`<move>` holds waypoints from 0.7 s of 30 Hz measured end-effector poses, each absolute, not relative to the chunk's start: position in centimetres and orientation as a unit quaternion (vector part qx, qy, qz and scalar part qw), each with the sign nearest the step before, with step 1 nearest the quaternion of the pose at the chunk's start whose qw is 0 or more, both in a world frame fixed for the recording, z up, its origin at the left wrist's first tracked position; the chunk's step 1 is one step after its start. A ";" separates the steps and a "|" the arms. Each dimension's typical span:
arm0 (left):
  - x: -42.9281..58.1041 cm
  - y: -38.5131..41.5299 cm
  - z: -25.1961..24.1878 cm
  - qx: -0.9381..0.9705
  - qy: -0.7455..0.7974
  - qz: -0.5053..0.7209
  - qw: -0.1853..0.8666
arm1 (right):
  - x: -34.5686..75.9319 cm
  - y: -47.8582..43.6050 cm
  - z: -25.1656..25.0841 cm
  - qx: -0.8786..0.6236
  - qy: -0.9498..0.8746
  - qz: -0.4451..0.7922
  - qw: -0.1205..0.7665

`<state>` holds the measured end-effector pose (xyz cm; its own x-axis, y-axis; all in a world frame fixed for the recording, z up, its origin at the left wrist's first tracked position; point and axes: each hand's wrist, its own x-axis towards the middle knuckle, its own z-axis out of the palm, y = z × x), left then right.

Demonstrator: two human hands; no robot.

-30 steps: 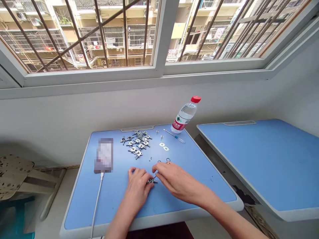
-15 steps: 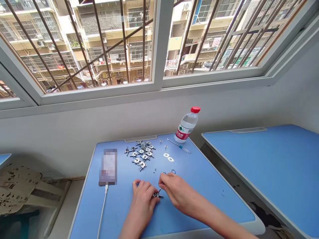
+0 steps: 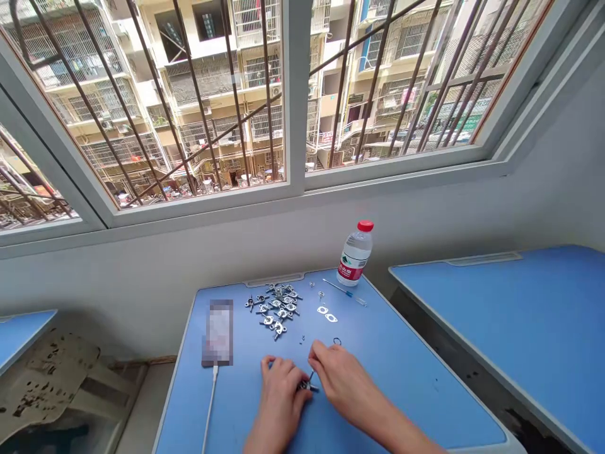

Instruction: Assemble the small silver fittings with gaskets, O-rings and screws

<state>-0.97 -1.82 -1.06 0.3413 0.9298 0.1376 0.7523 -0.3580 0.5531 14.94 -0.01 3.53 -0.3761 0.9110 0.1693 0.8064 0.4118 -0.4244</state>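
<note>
On the blue desk (image 3: 387, 378), my left hand (image 3: 278, 394) presses a small silver metal fitting (image 3: 312, 386) between thumb and fingers. My right hand (image 3: 340, 372) is closed in a pinch just above and right of the fitting. From its fingertips a thin dark rod (image 3: 311, 376) points down at the fitting; its upper end is hidden in the fingers. A pile of similar metal fittings (image 3: 281, 306) lies further back. Tiny loose pieces (image 3: 303, 338) and a dark ring (image 3: 337, 341) are just beyond my hands.
Two flat metal plates (image 3: 331, 318) and a thin blue-and-clear pen-like stick (image 3: 348, 293) lie at the back right. Behind them stands a red-capped water bottle (image 3: 354, 255). A blurred phone (image 3: 218, 334) with a white cable (image 3: 209, 403) is at left. A second desk (image 3: 520, 315) stands right, across a gap.
The camera has shifted, so the desk and hands sit lower and a little right in view. Both hands keep nearly the same pose at the fitting.
</note>
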 end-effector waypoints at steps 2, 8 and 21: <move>-0.9 -1.9 -1.1 0.793 0.531 0.223 0.197 | 14.9 0.0 3.5 -0.529 -0.817 0.126 0.192; -0.6 -2.6 -1.7 0.787 0.546 0.234 0.167 | 15.8 0.6 3.6 -0.538 -0.785 0.215 0.219; -6.0 2.4 0.4 0.645 0.722 0.233 0.093 | 19.6 4.1 1.2 -0.486 -0.615 0.464 0.413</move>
